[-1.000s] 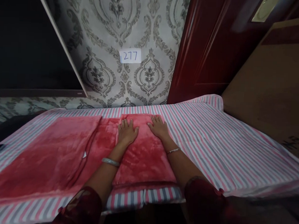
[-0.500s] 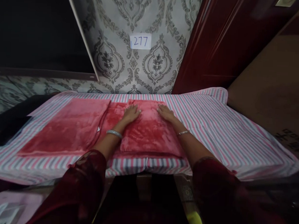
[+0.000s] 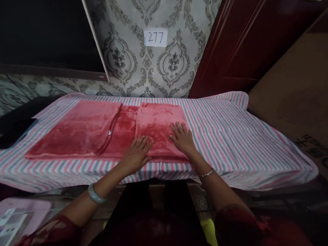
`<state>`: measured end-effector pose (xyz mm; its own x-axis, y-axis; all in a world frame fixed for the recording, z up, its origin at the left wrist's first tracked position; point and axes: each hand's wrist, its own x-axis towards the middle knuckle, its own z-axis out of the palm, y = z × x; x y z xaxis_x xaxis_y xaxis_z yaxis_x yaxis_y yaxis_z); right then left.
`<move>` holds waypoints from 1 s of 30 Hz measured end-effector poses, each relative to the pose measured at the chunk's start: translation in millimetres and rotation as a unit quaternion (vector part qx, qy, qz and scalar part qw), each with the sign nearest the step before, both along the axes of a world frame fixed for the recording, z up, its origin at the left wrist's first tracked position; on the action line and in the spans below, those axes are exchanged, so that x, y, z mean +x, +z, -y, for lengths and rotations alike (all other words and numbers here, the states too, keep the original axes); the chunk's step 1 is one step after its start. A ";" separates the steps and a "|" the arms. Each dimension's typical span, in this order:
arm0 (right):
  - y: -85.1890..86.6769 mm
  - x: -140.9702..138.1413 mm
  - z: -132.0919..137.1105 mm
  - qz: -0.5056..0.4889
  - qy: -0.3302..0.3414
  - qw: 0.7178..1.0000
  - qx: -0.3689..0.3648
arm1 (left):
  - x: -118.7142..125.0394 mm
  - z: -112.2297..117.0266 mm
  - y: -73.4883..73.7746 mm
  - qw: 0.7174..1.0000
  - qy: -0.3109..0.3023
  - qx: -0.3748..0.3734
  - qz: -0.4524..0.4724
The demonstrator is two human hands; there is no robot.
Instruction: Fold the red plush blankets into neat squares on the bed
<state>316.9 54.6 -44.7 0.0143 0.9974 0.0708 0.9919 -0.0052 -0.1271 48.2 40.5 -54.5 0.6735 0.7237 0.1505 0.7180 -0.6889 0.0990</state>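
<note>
A red fleece cloth lies partly folded on a striped sheet. Its right part is a folded thicker panel. My left hand rests flat on the near left corner of that panel, fingers stretched out. My right hand lies flat on the panel's near right side, fingers spread. Neither hand holds anything. A pale bangle sits on my left wrist and a thin bracelet on my right.
The striped sheet covers a table that stands against a patterned wall with a paper label "277". A dark red door and a brown cardboard sheet stand at the right. A dark object lies at the left end.
Both hands have slid from the far edge of the folded panel toward me to its near edge. The camera has pulled back and tilted down.
</note>
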 end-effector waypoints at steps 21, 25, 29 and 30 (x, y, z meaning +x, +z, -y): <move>-21.4 0.8 -4.4 0.045 0.001 0.998 0.050 | -8.3 12.7 -10.2 0.994 0.013 0.013 0.108; -15.9 -1.1 -2.7 0.040 -0.001 0.998 0.043 | -12.1 11.3 -16.1 0.988 0.021 0.022 0.150; -14.1 -1.0 -1.8 0.038 0.000 0.998 0.043 | -14.2 9.8 -18.4 0.985 0.039 0.028 0.164; -14.0 -0.7 -1.7 0.037 0.000 0.998 0.043 | -14.4 9.4 -18.7 0.985 0.043 0.030 0.165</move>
